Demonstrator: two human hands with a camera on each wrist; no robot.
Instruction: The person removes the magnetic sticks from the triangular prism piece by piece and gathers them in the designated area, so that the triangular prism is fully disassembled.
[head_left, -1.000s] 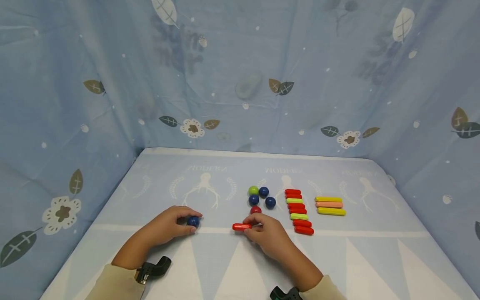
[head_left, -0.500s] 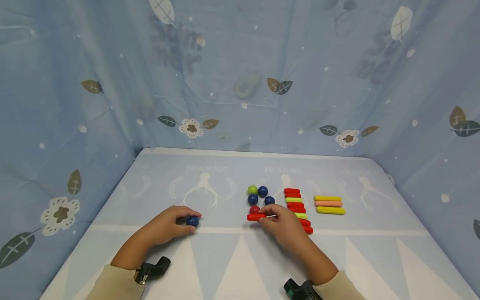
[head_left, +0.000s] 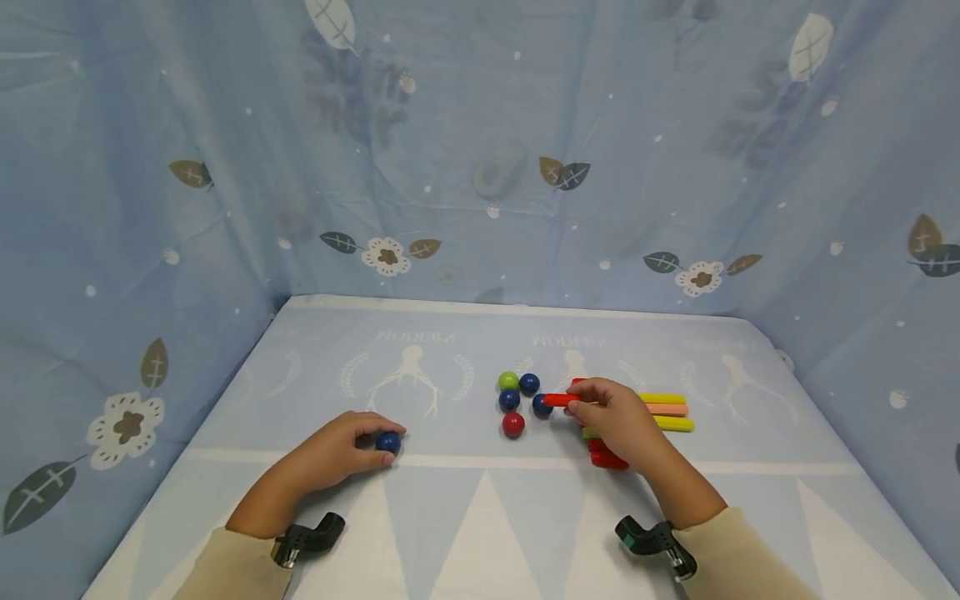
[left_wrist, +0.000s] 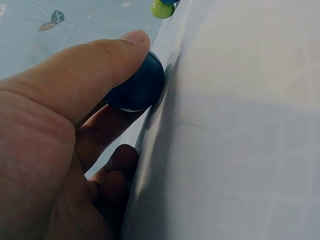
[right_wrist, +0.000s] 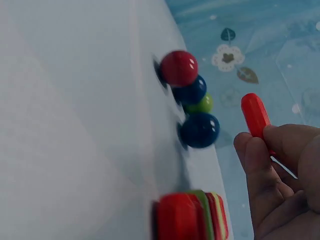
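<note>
At the left of the table, my left hand [head_left: 330, 454] pinches a dark blue ball [head_left: 387, 442] between thumb and fingers; in the left wrist view the blue ball [left_wrist: 142, 85] sits close to the tabletop. My right hand [head_left: 618, 421] pinches a short red stick [head_left: 561, 400] by one end, above a column of red and yellow-green sticks [head_left: 609, 459] that the hand partly hides. In the right wrist view the held red stick [right_wrist: 255, 115] is raised off the table. Left of this hand lie a red ball [head_left: 513, 425], a green ball [head_left: 508, 382] and several blue balls [head_left: 509, 400].
Right of the column lie yellow sticks [head_left: 675, 424] and a pinkish-orange stick [head_left: 667, 409], partly behind the right hand. A patterned blue curtain [head_left: 480, 167] rises behind and beside the table [head_left: 450, 533]. Black devices [head_left: 307, 537] are strapped to both wrists.
My right hand has carried the red stick right and away from me, from in front of the red ball to over the stick column. The left hand with its blue ball stays in place.
</note>
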